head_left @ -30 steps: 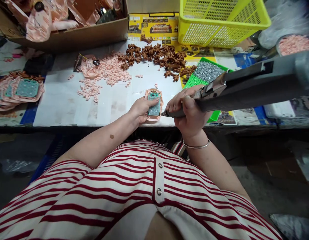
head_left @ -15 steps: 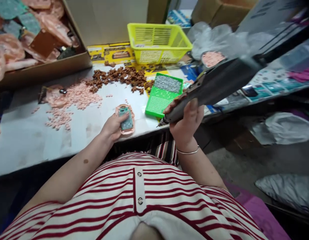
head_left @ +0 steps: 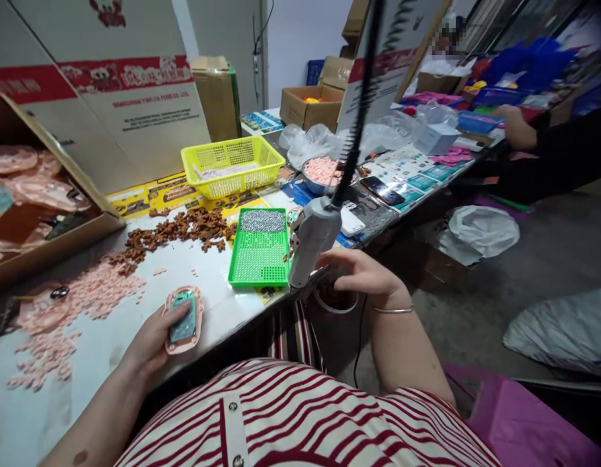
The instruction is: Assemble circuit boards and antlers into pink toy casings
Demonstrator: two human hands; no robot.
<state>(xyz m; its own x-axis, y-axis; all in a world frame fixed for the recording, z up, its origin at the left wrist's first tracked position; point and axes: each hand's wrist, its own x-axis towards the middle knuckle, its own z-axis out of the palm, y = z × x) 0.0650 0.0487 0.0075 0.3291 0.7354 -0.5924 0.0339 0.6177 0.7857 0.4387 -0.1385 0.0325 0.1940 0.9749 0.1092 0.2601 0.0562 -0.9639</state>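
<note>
My left hand [head_left: 149, 340] is closed on a pink plastic shell [head_left: 197, 324] with a teal circuit board [head_left: 186, 322] set inside it, just over the table's front edge. The thumb lies across the board. A grey electric screwdriver [head_left: 314, 240] hangs upright from a black coiled cord near the table edge. My right hand [head_left: 365, 280], with a bracelet on its wrist, is just to the right of the screwdriver. Its fingers are apart and not wrapped around the tool; whether the fingertips touch it I cannot tell. A green perforated tray [head_left: 256, 259] of small silver screws lies between the hands.
Brown parts [head_left: 183, 230] and small pink parts [head_left: 98, 292] lie heaped on the left. A yellow basket [head_left: 232, 172], a metal bowl [head_left: 316, 187] of pink pieces and a phone [head_left: 382, 191] stand behind. Below the edge is a bucket [head_left: 336, 305]. Another person's hand [head_left: 518, 126] shows far right.
My right hand has let go of the screwdriver, which has swung from slanted to hanging upright. The view has tilted up and turned right. My left hand still holds the shell.
</note>
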